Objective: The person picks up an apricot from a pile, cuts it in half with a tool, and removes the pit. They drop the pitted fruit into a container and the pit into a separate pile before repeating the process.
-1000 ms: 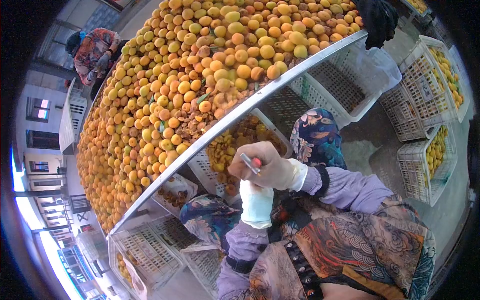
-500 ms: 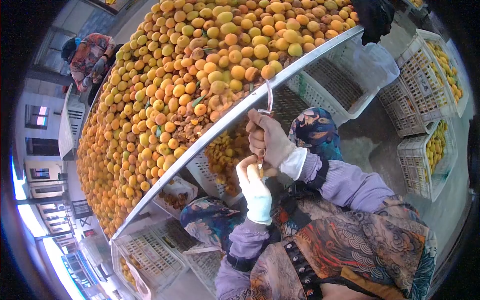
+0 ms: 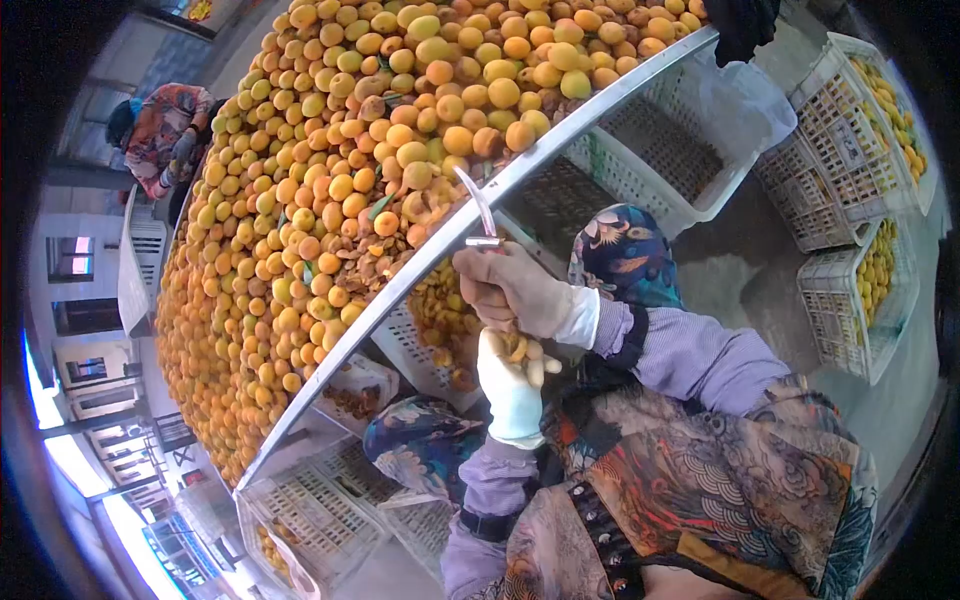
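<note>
My right hand (image 3: 520, 290) is closed round the handle of a small knife (image 3: 480, 208), its curved blade pointing up over the metal edge of the table. Just below, touching it, my left hand (image 3: 513, 385) in a white glove has its fingers curled round a piece of orange fruit (image 3: 515, 347). Beyond both hands, a large heap of apricots (image 3: 330, 190) covers the table behind its metal rim (image 3: 370, 343). Under the rim, a crate holds cut fruit pieces (image 3: 440, 318).
White crates of yellow fruit (image 3: 845, 150) stand stacked at the right. An open crate (image 3: 650, 165) lies below the table edge, with more crates (image 3: 310, 510) at the lower left. Another person (image 3: 165, 135) bends beside the heap at the upper left.
My right hand has turned and shifted slightly left, and the knife blade now tilts up-left. Fruit in my left hand shows more clearly. The view has shifted slightly.
</note>
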Demonstrator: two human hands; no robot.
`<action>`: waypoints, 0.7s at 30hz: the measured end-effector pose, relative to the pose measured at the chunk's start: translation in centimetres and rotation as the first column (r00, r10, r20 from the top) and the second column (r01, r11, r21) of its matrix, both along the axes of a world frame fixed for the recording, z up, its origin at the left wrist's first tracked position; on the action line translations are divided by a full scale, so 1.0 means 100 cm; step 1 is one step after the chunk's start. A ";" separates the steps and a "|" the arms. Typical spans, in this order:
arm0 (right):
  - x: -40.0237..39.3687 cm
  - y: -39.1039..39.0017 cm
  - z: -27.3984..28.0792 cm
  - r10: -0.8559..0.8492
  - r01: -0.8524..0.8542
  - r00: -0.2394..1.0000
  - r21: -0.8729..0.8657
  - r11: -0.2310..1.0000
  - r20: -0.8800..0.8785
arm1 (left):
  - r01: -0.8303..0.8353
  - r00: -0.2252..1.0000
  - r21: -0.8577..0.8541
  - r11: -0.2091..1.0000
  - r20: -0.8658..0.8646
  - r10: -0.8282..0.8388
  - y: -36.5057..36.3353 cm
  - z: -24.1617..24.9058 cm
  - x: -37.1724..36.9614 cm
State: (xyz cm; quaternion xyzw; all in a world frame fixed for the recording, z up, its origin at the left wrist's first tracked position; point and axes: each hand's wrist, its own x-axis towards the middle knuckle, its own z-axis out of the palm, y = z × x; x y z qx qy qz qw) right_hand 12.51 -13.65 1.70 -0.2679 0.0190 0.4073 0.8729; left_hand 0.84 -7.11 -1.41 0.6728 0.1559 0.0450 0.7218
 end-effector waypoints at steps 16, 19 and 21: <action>0.004 0.004 -0.018 -0.156 0.155 0.974 -0.020 0.988 -0.165 | -0.005 0.989 -0.176 0.984 -0.145 -0.021 0.013 0.013 0.005; 0.005 0.000 -0.010 -0.148 0.150 0.972 -0.004 0.989 -0.182 | 0.037 0.986 -0.023 0.999 -0.159 -0.041 0.017 0.019 0.010; 0.008 -0.001 -0.001 -0.152 0.157 0.974 0.014 0.988 -0.170 | 0.033 0.989 -0.030 0.999 -0.142 -0.037 0.018 0.024 0.013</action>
